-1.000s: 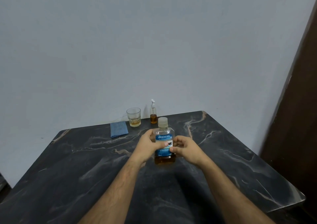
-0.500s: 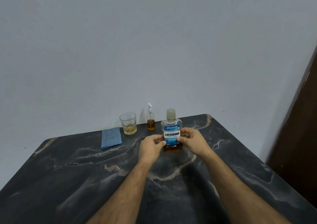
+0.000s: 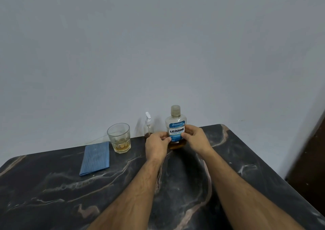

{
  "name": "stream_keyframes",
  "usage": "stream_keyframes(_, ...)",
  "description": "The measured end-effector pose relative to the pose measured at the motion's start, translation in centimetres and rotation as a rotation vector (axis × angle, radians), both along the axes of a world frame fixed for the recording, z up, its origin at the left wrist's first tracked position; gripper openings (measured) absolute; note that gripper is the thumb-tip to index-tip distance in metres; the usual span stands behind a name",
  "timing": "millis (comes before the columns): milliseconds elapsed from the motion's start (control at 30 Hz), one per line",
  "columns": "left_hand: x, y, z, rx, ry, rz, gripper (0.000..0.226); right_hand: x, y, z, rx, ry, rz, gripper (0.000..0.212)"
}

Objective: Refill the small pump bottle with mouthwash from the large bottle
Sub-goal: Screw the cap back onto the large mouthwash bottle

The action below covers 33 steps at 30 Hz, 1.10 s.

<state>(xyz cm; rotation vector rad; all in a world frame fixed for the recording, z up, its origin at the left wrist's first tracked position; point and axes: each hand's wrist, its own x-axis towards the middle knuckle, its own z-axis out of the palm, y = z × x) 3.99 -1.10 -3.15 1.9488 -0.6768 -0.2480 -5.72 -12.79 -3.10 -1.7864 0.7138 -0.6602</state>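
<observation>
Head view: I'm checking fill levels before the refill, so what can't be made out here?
- Small pump bottle: its base and liquid level, hidden behind the left hand.
- Large bottle: lower sides, covered by both hands; right hand.
- Label's small print: too small to read.

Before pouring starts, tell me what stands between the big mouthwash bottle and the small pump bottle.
Nothing on the table between them. But the Listerine bottle, gripped by both the left hand and right hand, has its cap on, and the small pump bottle behind the left hand has its pump head fitted.
</observation>
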Motion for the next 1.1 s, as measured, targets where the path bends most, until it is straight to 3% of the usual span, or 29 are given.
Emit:
stream_keyframes(567,2.3,-4.0,-1.3,-0.02,-0.012,-0.017,0.034,2.1,-3.7,-0.7,-0.04,0.043,-0.011,0.038)
stream_keyframes(767,0.9,-3.0,-1.8,0.006,-0.003,-0.041,0.046,1.8,-3.3,-1.4,-0.023,0.108,-0.132,0.055)
stream_keyframes(967,-0.8,1.3,-1.9,-0.011,-0.018,-0.046,0.045,0.4,1.4,-0.6,-0.204,0.083,-0.386,0.023)
stream_keyframes(1100,-1.2,6.4,-1.2,-0.051,-0.074,0.001,0.042,-0.6,6.3,-0.4,-0.226,0.065,-0.278,0.01)
